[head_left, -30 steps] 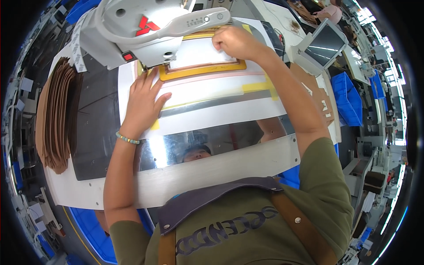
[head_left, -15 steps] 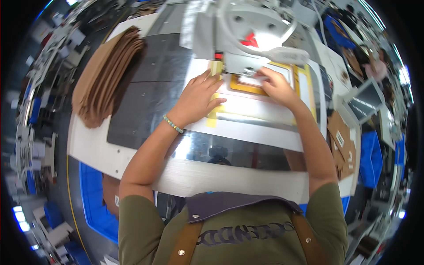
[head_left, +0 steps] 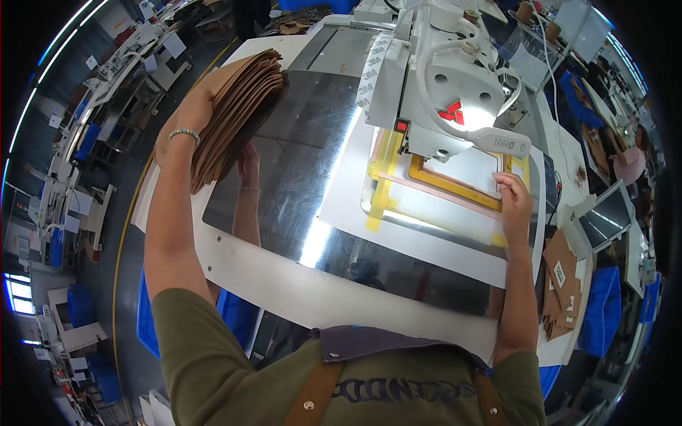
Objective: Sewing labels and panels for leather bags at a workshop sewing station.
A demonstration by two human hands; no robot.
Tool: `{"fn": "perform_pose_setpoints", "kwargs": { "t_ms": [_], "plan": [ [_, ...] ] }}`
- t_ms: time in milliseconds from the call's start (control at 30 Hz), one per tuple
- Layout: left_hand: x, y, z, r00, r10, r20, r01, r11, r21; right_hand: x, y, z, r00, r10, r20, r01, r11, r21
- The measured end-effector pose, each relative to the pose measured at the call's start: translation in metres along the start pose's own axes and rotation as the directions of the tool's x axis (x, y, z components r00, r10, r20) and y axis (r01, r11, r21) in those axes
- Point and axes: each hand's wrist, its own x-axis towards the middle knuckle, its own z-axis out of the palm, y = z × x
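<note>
My left hand point(head_left: 187, 113), with a beaded bracelet at the wrist, rests against the outer side of a stack of brown leather-like sheets point(head_left: 245, 106) at the table's left. Its fingers blend into the brown sheets, so their grip is hard to make out. My right hand point(head_left: 514, 200) has its fingers curled and pressed together at the right side of a yellow frame point(head_left: 447, 182) under the sewing machine head point(head_left: 455, 92). What those fingers pinch is hidden. Inside the frame lies a white surface; yellow tape point(head_left: 379, 202) sticks to the plate at the frame's left.
A shiny dark metal plate point(head_left: 284, 167) spans the table between the stack and the machine. Brown pieces with white labels point(head_left: 559, 273) lie at the right beside a tilted screen point(head_left: 602, 219). Blue bins point(head_left: 602, 312) stand beside the table.
My left hand has moved from beside the machine's frame to the brown stack at the left. My right hand has shifted from inside the frame to its right side. The whole view has turned somewhat.
</note>
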Motion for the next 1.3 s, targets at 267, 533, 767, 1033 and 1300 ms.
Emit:
{"fn": "perform_pose_setpoints", "kwargs": {
  "t_ms": [267, 533, 767, 1033, 1300],
  "plan": [
    [0.026, -0.003, 0.009, 0.994, -0.043, 0.101, 0.041, 0.999, 0.019, -0.003, -0.018, 0.001, 1.0, 0.018, 0.011, -0.018, 1.0, -0.004],
    [-0.033, 0.043, -0.049, 0.974, -0.105, -0.203, 0.025, 0.932, -0.362, -0.004, -0.023, -0.002, 1.0, -0.025, -0.003, 0.025, 1.0, -0.014],
    [-0.208, 0.127, -0.082, 0.874, 0.378, -0.304, -0.464, 0.833, -0.3, -0.002, -0.07, 0.013, 0.938, -0.285, 0.198, 0.298, 0.954, -0.038],
    [-0.295, 0.161, -0.085, 0.884, 0.448, -0.133, -0.458, 0.775, -0.435, -0.018, -0.161, 0.11, 0.583, -0.644, 0.495, 0.73, 0.683, 0.028],
    [-0.329, 0.097, -0.069, 0.951, 0.28, -0.133, -0.31, 0.873, -0.377, -0.028, -0.134, 0.15, 0.573, -0.598, 0.56, 0.802, 0.548, -0.237]
  ]
}}
